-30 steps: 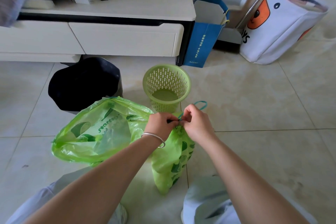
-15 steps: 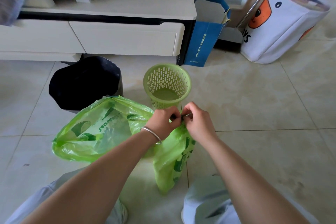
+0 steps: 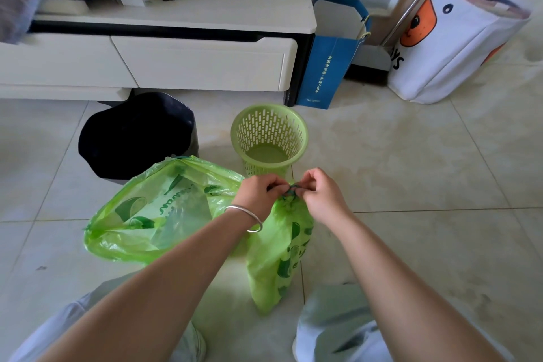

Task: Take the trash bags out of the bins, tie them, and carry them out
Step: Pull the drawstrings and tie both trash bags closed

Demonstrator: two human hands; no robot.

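— What are the hands doing?
— The left hand [image 3: 260,194] and right hand [image 3: 321,192] both pinch the teal drawstring [image 3: 291,189] at the gathered neck of the small green trash bag [image 3: 280,250].
— And around that bag?
— Green slotted bin [image 3: 269,135] just behind it; larger green bag [image 3: 152,211] left; black bin [image 3: 135,135] behind-left.

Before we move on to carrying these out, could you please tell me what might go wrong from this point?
1. Both hands, left hand and right hand, pinch the thin dark-green drawstring of the small translucent green plastic bag; a hard pull might tear the thin film.
2. The larger green plastic bag lies apparently untied; lifting it might spill its contents.
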